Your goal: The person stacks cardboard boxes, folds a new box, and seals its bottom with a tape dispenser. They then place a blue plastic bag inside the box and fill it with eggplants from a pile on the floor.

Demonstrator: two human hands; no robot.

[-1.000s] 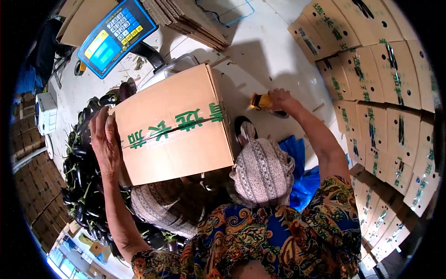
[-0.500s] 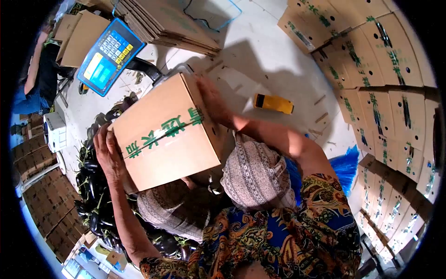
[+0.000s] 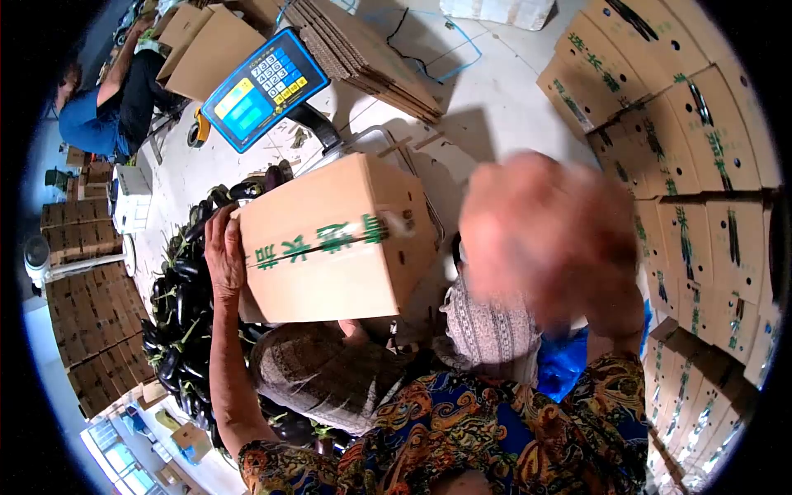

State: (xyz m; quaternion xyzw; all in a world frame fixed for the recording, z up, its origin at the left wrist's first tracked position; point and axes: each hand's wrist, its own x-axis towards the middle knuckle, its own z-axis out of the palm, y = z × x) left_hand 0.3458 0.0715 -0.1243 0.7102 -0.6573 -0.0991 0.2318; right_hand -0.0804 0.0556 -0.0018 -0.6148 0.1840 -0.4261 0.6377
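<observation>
Grip of left hand [image 3: 223, 252] unclenched — fingers laid against left edge of taped carton [image 3: 318, 247], green lettering across it. Right hand [image 3: 544, 239] raised near camera, blurred; cannot tell whether clenched or holding anything. Carton sits between scale display [image 3: 266, 89] and patterned trousers [image 3: 330, 375] — eggplants [image 3: 183, 309] heaped beside it, left.

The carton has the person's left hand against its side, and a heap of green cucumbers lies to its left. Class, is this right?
Not quite: dark eggplants, not green cucumbers, are heaped left of the carton, as the head view shows. The left hand is against the carton's side.
</observation>
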